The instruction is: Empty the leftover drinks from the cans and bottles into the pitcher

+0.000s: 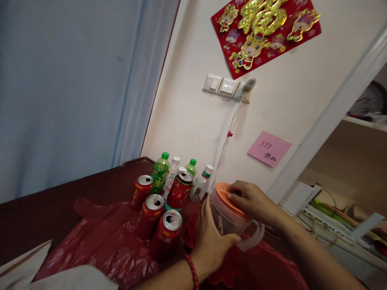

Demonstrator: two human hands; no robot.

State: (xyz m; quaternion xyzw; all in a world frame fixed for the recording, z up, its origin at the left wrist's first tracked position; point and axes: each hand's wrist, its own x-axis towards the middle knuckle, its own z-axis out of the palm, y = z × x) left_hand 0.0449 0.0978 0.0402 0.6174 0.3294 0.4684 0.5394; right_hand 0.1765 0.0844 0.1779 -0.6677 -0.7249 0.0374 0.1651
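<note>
Left hand (208, 245), at lower centre with a red beaded bracelet (192, 270) on its wrist, is wrapped round a translucent plastic jug (226, 222); right hand (249, 200), in from the lower right, curls partly over its round orange lid (223, 192) — pinching or only pressing, I cannot tell. Work at the lid seems the step in hand; moving it either way calls for a firm brace from the left and level pressure from the right.

Pale cloth (81, 278) fills the bottom left corner; beyond it a crinkled red plastic bag (102, 245) lies on the dark red-brown table (39, 215); four opened red metal cans (166, 234) stand left of the jug, clear plastic bottles with green or white caps (160, 173) just behind them. Farther back — on the white wall (187, 108) — a pink paper note (270, 149) hangs right of centre; white switches (214, 83) and a red-and-gold decoration (252, 44) are above.
</note>
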